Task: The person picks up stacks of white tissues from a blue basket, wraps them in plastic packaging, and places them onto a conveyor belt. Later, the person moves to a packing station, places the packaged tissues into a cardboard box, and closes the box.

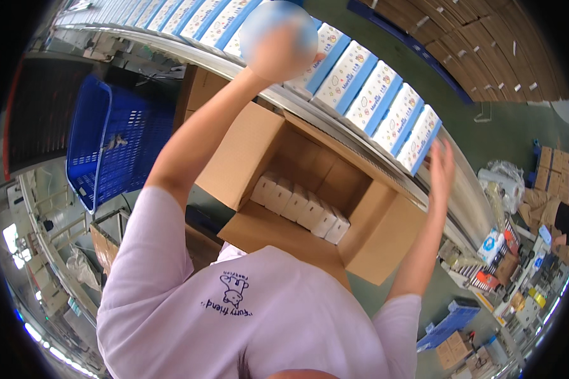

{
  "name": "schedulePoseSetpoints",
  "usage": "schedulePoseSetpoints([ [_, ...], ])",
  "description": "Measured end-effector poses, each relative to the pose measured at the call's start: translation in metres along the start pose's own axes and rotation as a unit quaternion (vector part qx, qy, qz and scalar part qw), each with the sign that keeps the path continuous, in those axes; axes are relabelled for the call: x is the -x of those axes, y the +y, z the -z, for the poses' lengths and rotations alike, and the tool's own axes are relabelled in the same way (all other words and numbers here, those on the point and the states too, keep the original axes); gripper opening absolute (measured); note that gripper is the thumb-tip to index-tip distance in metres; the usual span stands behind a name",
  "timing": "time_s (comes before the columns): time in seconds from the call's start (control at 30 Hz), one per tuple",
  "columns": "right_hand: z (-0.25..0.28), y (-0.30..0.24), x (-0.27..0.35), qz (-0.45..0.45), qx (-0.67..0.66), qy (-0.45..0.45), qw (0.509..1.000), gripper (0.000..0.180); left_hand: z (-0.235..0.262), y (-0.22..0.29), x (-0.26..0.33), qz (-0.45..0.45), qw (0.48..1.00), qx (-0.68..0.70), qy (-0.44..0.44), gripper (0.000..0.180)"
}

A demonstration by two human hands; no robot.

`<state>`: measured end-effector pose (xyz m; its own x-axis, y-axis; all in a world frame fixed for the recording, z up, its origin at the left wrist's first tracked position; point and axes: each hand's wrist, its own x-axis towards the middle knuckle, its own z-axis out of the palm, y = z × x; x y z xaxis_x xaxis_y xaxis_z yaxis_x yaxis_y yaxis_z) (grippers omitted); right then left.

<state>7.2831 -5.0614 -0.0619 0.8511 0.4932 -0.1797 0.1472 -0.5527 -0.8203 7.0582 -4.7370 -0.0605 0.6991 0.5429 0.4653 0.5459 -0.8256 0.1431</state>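
Note:
A row of white-and-blue printed packs stands on the conveyor across the top. My left hand reaches over the row near its middle; a blur covers it and hides most of its fingers. At the row's right end, my right hand has its fingers stretched out beside the last pack; whether they touch it I cannot tell. Below the conveyor an open cardboard box has its flaps spread. Inside, several white packs stand in a row along its near side.
A blue plastic crate is at the left, tilted. Stacked flat cardboard is at the far right on a blue pallet. Cluttered goods, clear plastic wrap and small boxes lie on the right. A blue bin stands lower right.

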Motion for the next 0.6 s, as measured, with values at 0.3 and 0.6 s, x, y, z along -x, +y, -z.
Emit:
schedulePoseSetpoints([
  [0.3, 0.006, 0.004, -0.009, -0.025, 0.022, 0.045, 0.998, 0.069, 0.009, 0.066, -0.022, 0.146, 0.899, 0.271, -0.311, 0.091],
  [0.6, 0.055, -0.037, 0.158, 0.224, -0.018, 0.242, 0.944, 0.085, 0.139, 0.101, 0.078, 0.191, 0.756, 0.623, -0.06, 0.089],
])
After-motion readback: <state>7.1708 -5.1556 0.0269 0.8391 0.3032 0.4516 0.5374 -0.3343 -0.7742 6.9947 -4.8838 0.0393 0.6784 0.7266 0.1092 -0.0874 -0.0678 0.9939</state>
